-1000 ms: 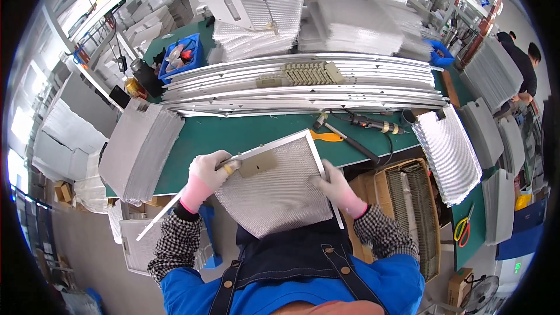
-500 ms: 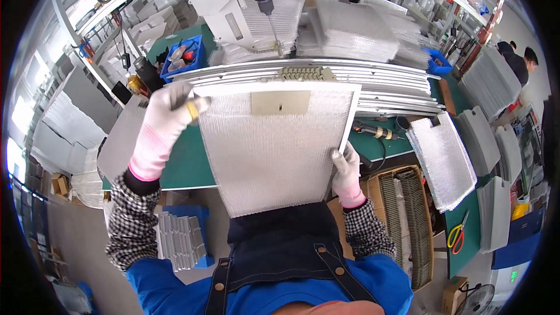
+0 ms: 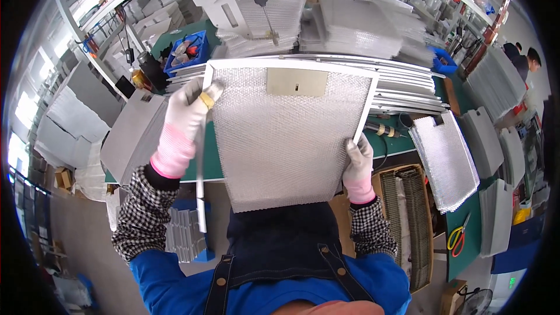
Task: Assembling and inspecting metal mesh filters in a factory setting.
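1. The mesh panel (image 3: 289,140) is up off the green bench (image 3: 213,160) now and held tilted in front of my chest; a second ago it lay flat. The face is easy to check.
2. My left hand (image 3: 189,111) grips the top-left corner together with a loose metal strip (image 3: 200,169) that hangs down.
3. My right hand (image 3: 359,160) is clamped on the lower right edge.
4. The panel is crinkled silver mesh in a thin white frame, with a flat plate (image 3: 296,82) at the top centre.
5. The bottom edge looks unframed.

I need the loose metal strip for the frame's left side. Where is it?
In the left hand, hanging down along the mesh panel's left edge, above the green bench.
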`<state>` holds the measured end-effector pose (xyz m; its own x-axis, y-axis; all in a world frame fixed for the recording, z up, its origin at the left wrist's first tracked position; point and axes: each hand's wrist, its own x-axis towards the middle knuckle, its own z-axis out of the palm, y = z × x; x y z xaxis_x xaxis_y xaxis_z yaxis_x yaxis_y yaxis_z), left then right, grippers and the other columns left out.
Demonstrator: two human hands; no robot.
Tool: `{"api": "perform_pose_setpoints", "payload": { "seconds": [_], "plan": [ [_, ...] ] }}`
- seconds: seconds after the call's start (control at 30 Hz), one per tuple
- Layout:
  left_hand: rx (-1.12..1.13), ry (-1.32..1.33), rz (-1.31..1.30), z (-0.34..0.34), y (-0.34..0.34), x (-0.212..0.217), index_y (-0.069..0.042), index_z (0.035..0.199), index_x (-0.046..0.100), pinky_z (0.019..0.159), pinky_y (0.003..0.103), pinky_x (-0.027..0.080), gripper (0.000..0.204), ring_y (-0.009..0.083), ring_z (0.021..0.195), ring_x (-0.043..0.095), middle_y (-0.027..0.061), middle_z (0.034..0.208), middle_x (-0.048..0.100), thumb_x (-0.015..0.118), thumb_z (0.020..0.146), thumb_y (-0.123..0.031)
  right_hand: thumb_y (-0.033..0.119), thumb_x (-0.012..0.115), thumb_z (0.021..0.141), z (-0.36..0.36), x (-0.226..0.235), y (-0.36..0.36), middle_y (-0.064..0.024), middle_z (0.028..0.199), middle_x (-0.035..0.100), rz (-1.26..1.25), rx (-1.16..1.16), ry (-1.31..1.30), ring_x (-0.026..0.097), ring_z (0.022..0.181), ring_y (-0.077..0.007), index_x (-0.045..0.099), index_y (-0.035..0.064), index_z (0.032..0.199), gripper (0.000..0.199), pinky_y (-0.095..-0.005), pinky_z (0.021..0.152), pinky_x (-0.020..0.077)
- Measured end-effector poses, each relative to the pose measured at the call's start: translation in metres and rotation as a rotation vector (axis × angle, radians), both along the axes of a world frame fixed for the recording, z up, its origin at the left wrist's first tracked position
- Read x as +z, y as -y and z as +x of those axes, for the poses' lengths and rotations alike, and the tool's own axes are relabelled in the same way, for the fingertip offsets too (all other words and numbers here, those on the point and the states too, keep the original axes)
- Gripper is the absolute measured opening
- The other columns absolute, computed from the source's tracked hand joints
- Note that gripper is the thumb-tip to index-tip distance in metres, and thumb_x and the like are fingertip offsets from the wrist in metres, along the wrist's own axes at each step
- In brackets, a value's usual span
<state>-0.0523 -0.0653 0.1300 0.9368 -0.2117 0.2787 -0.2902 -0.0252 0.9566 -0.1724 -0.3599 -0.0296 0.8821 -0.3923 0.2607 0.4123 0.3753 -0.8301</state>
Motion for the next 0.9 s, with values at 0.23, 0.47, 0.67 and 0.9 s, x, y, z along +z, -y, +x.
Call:
{"api": "perform_pose_setpoints", "payload": {
  "seconds": [0.23, 0.47, 0.67, 0.9],
  "plan": [
    [0.079, -0.146, -0.032, -0.016, -0.027, -0.054, 0.001, 0.102, 0.065, 0.060, 0.022, 0.035, 0.036, 0.0039, 0.068, 0.044, -0.0047, 0.079, 0.054, 0.070, 0.094, -0.034, 0.019, 0.062, 0.097, -0.004, -0.004, -0.023, -0.0051, 0.108, 0.069, -0.001, 0.010, -0.084, 0.062, 0.097, -0.0112, 0.061, -0.0041, 0.120, 0.032, -0.0270, 0.091, 0.0464],
    [0.068, -0.119, -0.050, -0.029, -0.028, -0.070, 0.005, 0.109, 0.063, 0.072, 0.022, 0.040, 0.030, 0.0054, 0.079, 0.046, -0.0025, 0.083, 0.055, 0.058, 0.101, -0.024, 0.014, 0.059, 0.097, 0.002, -0.007, -0.038, -0.0061, 0.115, 0.067, 0.042, 0.069, -0.102, 0.060, 0.102, -0.0120, 0.056, -0.0055, 0.128, 0.036, -0.0283, 0.095, 0.0446],
    [0.045, -0.113, -0.046, -0.033, -0.043, -0.102, 0.005, 0.106, 0.060, 0.072, 0.021, 0.038, 0.026, 0.0053, 0.079, 0.043, -0.0014, 0.085, 0.052, 0.057, 0.101, -0.020, 0.018, 0.061, 0.098, -0.003, 0.000, -0.043, -0.0098, 0.113, 0.068, 0.079, 0.051, -0.115, 0.063, 0.101, -0.0154, 0.056, -0.0051, 0.125, 0.036, -0.0306, 0.094, 0.0477],
    [-0.022, -0.282, -0.149, -0.044, -0.043, -0.118, 0.002, 0.110, 0.057, 0.073, 0.023, 0.038, 0.026, 0.0066, 0.080, 0.042, -0.0026, 0.085, 0.050, 0.052, 0.103, -0.022, 0.015, 0.056, 0.099, -0.001, -0.005, -0.044, -0.0055, 0.115, 0.065, 0.084, 0.092, -0.189, 0.059, 0.106, -0.0125, 0.055, -0.0037, 0.130, 0.035, -0.0288, 0.096, 0.0452]
  ]
}}
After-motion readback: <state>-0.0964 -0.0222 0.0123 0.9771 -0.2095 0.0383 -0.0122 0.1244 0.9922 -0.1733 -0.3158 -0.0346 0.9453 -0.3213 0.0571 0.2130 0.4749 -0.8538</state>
